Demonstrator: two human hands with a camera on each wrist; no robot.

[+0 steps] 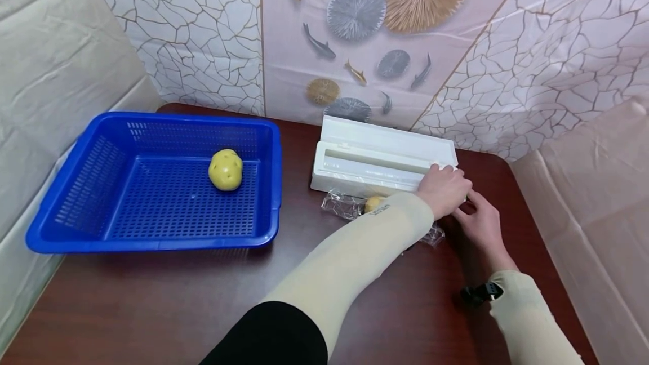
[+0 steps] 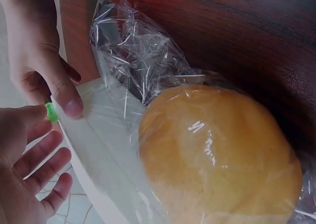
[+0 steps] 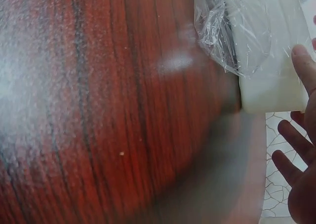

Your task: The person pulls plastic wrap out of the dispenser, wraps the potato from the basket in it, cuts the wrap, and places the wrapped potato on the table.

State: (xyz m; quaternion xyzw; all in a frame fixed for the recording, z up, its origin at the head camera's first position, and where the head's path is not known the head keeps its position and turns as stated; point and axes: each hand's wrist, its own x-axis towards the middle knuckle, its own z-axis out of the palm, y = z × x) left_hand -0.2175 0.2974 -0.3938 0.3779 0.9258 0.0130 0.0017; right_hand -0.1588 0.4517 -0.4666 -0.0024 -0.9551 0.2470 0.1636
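Observation:
A white cling film dispenser box [image 1: 350, 183] lies with its lid raised, a film roll [image 1: 372, 170] inside. My left hand [image 1: 443, 189] reaches across to its right end; in the left wrist view its thumb and index finger pinch a small green tab [image 2: 51, 112] at the box edge, other fingers spread. My right hand [image 1: 481, 224] grips the same end, thumb on the front face and fingers around the far side. Against the box front lies a smooth, rounded yellow-brown item [image 2: 222, 155] under clear cling film [image 2: 143, 46], mostly hidden by my left sleeve in the head view.
A blue perforated basket [image 1: 152, 245] stands on the left of the dark wooden table [image 1: 167, 303], holding one yellow potato [image 1: 225, 170]. Patterned cloth [image 1: 203, 44] hangs behind the table, and plain cloth [image 1: 583, 185] closes the right side.

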